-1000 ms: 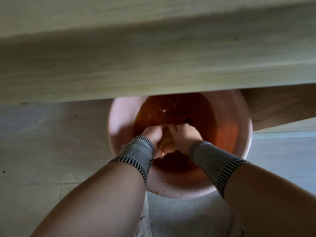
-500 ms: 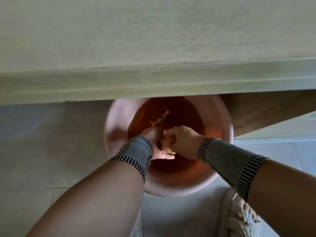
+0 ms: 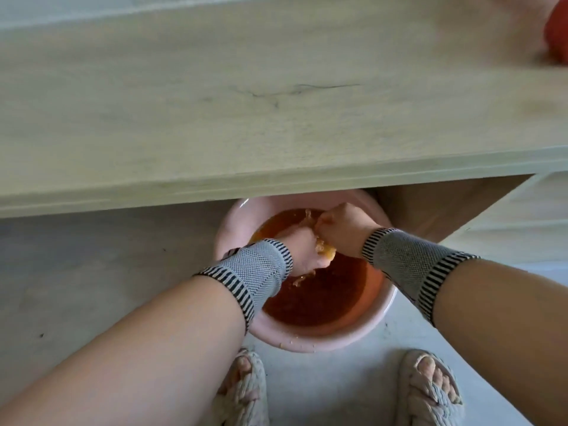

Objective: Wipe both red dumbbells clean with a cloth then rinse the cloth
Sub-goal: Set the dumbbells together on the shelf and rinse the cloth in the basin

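Nearest, two sandalled feet (image 3: 338, 392) are seen at 6 o'clock, just beside the pink basin (image 3: 381, 315) that sits on the floor half under the table edge (image 3: 276, 186). Over the basin's water the yellow cloth (image 3: 325, 251) is gripped between the left hand (image 3: 302, 252) and right hand (image 3: 344, 226), fingers of both curled tight round it, its long axis judged to run roughly 7 to 1 o'clock, though mostly hidden. Risk: a hard wring this close to the rim could send water onto the floor by the feet, or knuckles could be knocked on the table edge when lifted; a blurred red object (image 3: 558, 32) at 1 o'clock is possibly a dumbbell.
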### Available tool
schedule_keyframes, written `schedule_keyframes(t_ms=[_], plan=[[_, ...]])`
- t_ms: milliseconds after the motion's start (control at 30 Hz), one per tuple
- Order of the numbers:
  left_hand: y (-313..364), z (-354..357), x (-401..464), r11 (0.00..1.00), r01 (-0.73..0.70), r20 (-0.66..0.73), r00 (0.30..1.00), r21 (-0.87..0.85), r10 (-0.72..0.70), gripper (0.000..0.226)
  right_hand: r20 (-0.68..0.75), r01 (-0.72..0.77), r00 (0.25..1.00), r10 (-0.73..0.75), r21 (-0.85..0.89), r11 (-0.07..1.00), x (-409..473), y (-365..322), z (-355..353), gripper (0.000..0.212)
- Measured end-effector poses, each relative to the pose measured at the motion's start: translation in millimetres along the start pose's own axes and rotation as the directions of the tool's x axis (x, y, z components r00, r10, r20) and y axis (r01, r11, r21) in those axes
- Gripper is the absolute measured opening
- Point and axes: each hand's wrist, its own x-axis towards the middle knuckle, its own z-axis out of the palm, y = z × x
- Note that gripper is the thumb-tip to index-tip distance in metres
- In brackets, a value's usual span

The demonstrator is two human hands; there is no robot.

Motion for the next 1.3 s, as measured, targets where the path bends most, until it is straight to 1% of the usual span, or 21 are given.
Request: schedule_keyframes(t_ms=[67, 100, 167, 233, 267, 300, 333, 367, 400, 467, 533, 600, 700, 800, 833, 900, 933, 1000, 1133, 1233, 1300], plan=[[-2.5, 6.3, 4.3, 0.994, -0.093, -0.137, 0.985, 0.057, 0.100, 0.056, 0.049, -0.129, 0.992, 0.119, 0.315, 0.940, -6.6, 1.6, -7.7, 0.028], [-1.8, 7.1, 4.2, 0.994, -0.103, -0.156, 0.982, 0.021, 0.105, 0.055, 0.081, -0.203, 0.979, 0.187, 0.476, 0.856, -11.5, 1.5, -9.9, 0.029], [-2.6, 3.2, 4.8, 0.996, -0.082, -0.185, 0.980, -0.022, 0.076, 0.048, 0.158, -0.318, 0.935, 0.318, 0.769, 0.555, -21.7, -0.2, -11.0, 0.021], [-5.9, -6.4, 3.2, 0.996, 0.006, -0.152, 0.988, -0.086, -0.019, 0.045, 0.178, -0.315, 0.927, 0.330, 0.847, 0.429, -28.8, -4.6, -11.8, 0.010], [-8.6, -13.6, -0.5, 0.979, 0.058, -0.091, 0.993, -0.196, -0.077, 0.044, 0.111, -0.271, 0.941, 0.318, 0.810, 0.519, -30.9, -5.7, -11.4, 0.016], [-11.2, -19.7, -3.0, 0.911, 0.130, 0.018, 0.991, -0.391, -0.133, 0.042, 0.001, -0.207, 0.961, 0.276, 0.664, 0.718, -33.5, -3.1, -12.2, 0.032], [-12.0, -26.5, -8.4, 0.771, 0.221, 0.159, 0.975, -0.598, -0.155, 0.037, -0.110, -0.109, 0.981, 0.159, 0.368, 0.923, -37.7, 0.6, -13.3, 0.050], [-12.0, -32.9, -16.0, 0.610, 0.291, 0.270, 0.954, -0.737, -0.129, 0.028, -0.147, 0.006, 0.989, -0.009, -0.019, 1.000, -42.9, 4.6, -14.9, 0.066], [-10.2, -39.8, -23.6, 0.502, 0.332, 0.343, 0.936, -0.799, -0.074, 0.023, -0.100, 0.133, 0.980, -0.171, -0.311, 0.941, -47.6, 9.0, -15.2, 0.078], [-9.8, -47.9, -33.5, 0.418, 0.375, 0.424, 0.905, -0.827, 0.028, 0.026, 0.034, 0.310, 0.934, -0.355, -0.570, 0.761, -54.1, 16.7, -10.0, 0.095], [-8.9, -53.8, -40.4, 0.374, 0.408, 0.483, 0.865, -0.833, 0.134, 0.023, -0.012, 0.398, 0.851, -0.525, -0.638, 0.660, -48.3, 18.9, -1.4, 0.105], [-8.3, -54.8, -42.9, 0.342, 0.425, 0.512, 0.830, -0.838, 0.221, 0.013, -0.076, 0.478, 0.767, -0.638, -0.595, 0.646, -36.8, 16.9, 8.7, 0.096], [1.8, -50.8, -42.0, 0.439, 0.351, 0.477, 0.851, -0.827, 0.220, 0.027, -0.076, 0.399, 0.840, -0.537, -0.582, 0.708, -30.8, -0.3, 1.7, 0.066], [13.4, -47.1, -33.1, 0.624, 0.262, 0.394, 0.915, -0.736, 0.080, 0.049, -0.081, 0.307, 0.883, -0.462, -0.646, 0.699, -32.1, -7.8, -18.7, 0.050], [15.9, -46.2, -29.2, 0.732, 0.213, 0.340, 0.940, -0.647, 0.027, 0.047, -0.092, 0.290, 0.888, -0.450, -0.648, 0.705, -31.3, -9.8, -20.9, 0.045], [20.6, -44.9, -24.9, 0.963, 0.066, 0.175, 0.984, -0.262, -0.020, 0.034, -0.084, 0.263, 0.899, -0.429, -0.681, 0.684, -26.4, -11.4, -17.8, 0.038], [22.6, -43.0, -23.5, 0.998, -0.005, 0.091, 0.996, -0.066, 0.011, 0.028, -0.079, 0.251, 0.910, -0.406, -0.674, 0.695, -23.3, -11.1, -13.3, 0.035], [22.3, -37.0, -25.0, 0.997, 0.000, -0.014, 1.000, 0.072, 0.001, 0.015, -0.081, 0.199, 0.943, -0.323, -0.641, 0.741, -18.9, -11.6, -5.0, 0.030], [5.3, -11.7, -19.4, 0.973, 0.003, -0.314, 0.947, 0.232, 0.072, 0.036, 0.055, 0.096, 0.995, -0.079, -0.530, 0.842, -8.2, -14.6, 2.3, 0.015], [3.2, -1.8, -16.4, 0.931, -0.011, -0.316, 0.939, 0.365, 0.135, 0.032, 0.224, 0.133, 0.974, -0.021, -0.500, 0.856, 0.7, -13.3, 1.8, 0.018], [1.9, -1.8, -15.3, 0.946, -0.002, -0.318, 0.942, 0.323, 0.110, 0.029, 0.175, 0.107, 0.984, -0.033, -0.430, 0.896, -0.4, -11.6, 0.1, 0.023]])
